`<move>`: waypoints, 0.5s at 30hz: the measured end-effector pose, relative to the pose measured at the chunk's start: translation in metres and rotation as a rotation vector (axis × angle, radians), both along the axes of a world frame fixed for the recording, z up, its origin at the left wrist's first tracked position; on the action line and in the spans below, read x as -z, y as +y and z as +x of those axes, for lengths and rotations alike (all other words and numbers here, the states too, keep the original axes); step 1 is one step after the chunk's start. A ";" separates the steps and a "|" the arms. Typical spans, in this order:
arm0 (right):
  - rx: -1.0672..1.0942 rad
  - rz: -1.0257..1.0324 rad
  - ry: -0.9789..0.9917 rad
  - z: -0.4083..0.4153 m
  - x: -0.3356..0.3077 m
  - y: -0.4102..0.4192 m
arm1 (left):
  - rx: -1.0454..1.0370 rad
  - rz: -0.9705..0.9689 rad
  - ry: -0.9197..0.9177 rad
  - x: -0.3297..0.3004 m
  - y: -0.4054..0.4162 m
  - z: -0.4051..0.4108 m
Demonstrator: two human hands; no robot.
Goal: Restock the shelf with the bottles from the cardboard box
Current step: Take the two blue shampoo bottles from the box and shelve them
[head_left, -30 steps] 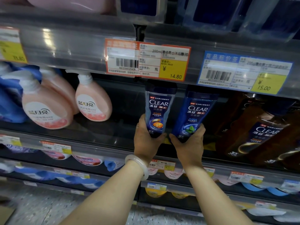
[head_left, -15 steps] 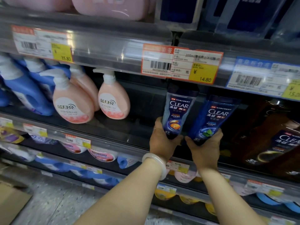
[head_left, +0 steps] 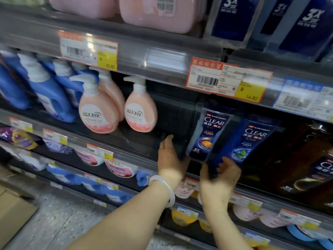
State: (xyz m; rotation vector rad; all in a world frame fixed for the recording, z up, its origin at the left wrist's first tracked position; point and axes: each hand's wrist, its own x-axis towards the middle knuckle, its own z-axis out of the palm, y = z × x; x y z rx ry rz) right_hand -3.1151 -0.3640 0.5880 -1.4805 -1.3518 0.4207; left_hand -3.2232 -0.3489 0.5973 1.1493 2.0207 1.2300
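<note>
1. Bottles: two dark-blue shampoo bottles, the left bottle (head_left: 210, 134) and the right bottle (head_left: 247, 143), lean side by side at the front of the shelf (head_left: 137, 141), labels outward so shoppers can read them.
2. My right hand (head_left: 219, 179) curls loosely under the right bottle's base, steadying it; whether it truly grips I cannot tell through the blur.
3. My left hand (head_left: 170, 159) lies relaxed beside the left bottle, fingers (head_left: 167, 141) straight, holding nothing.
4. Pink pump bottles (head_left: 140, 112) stand further left.
5. I judge the cardboard box (head_left: 12, 212) on the floor holds the remaining stock.

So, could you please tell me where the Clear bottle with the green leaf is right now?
In the head view it stands right of centre on the middle shelf, tilted, beside the orange-label Clear bottle on its left, with the right hand at its base: green-leaf bottle.
</note>
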 end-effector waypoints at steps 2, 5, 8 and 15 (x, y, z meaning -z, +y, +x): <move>-0.093 0.051 -0.045 -0.022 0.001 -0.004 | 0.002 -0.005 0.010 -0.002 -0.001 -0.013; -0.199 0.073 -0.081 -0.055 0.001 -0.005 | -0.006 0.001 0.007 -0.003 -0.009 -0.036; -0.212 -0.036 -0.033 -0.083 0.001 -0.002 | -0.026 0.023 0.002 -0.001 -0.026 -0.059; -0.249 -0.270 -0.128 -0.115 -0.003 0.008 | 0.016 -0.015 0.088 0.008 -0.059 -0.107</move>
